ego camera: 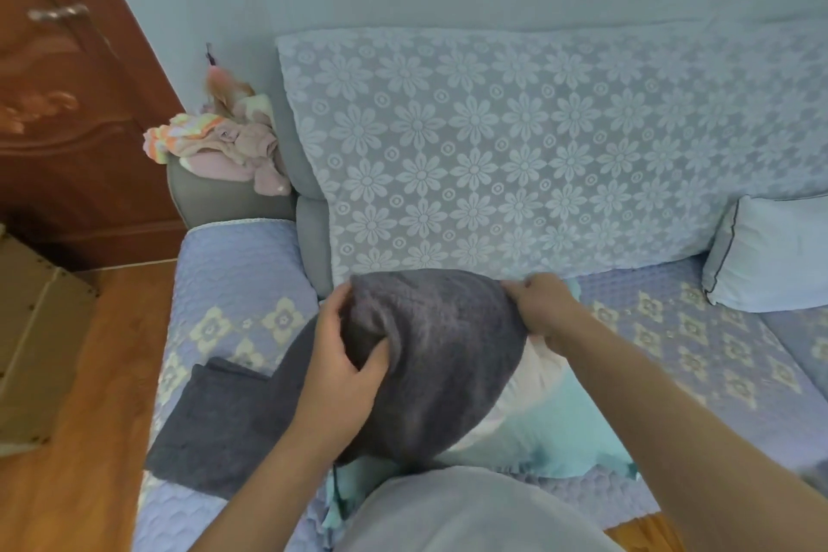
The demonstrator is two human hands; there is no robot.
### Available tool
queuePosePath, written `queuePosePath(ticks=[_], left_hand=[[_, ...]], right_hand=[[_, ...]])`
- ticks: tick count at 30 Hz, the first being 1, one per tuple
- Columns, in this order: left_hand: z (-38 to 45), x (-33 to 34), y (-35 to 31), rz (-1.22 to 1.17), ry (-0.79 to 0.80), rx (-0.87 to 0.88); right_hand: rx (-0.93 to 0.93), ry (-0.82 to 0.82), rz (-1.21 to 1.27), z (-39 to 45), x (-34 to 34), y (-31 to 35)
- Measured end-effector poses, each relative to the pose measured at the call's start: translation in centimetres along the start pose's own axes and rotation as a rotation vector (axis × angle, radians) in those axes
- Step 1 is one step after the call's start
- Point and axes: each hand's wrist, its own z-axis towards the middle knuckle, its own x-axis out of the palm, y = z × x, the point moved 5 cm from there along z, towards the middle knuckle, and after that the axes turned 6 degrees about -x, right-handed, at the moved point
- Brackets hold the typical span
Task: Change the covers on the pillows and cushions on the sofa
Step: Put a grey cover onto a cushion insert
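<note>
Sofa seat [233,282]; grey cover [448,354] between both hands' fingers [372,365].

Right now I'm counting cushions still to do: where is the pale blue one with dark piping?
The pale blue cushion is at the right edge of the head view, propped on the sofa seat against the lace-covered backrest, clear of both hands.

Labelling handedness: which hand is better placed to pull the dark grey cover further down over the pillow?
Left, probably. The left hand already grips a bunched fold of the dark grey cover mid-pillow; the right hand only pinches its far top edge, steadying it.
</note>
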Motion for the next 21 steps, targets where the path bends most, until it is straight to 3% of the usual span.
queuePosePath(ticks=[3, 7, 11, 17, 21], left_hand=[[-0.7, -0.8, 2.2, -0.005, -0.035, -0.032], [-2.5, 0.3, 3.5, 0.247, -0.189, 0.111], [-0.6, 0.1, 3.5, 0.175, -0.055, -0.082], [4.7, -4.6, -0.6, 0.279, 0.186, -0.125], [4.7, -3.3, -1.6, 0.289, 0.043, 0.044]], right_hand=[[0.066, 0.044, 0.142, 0.1, 0.8, -0.8], [0.158, 0.069, 0.331, 0.2, 1.4, -0.6], [0.172, 0.19, 0.439, -0.2, 1.7, 0.6], [0.178, 0.487, 0.577, -2.3, 3.2, 2.3], [0.189, 0.542, 0.763, -2.4, 3.1, 2.0]])
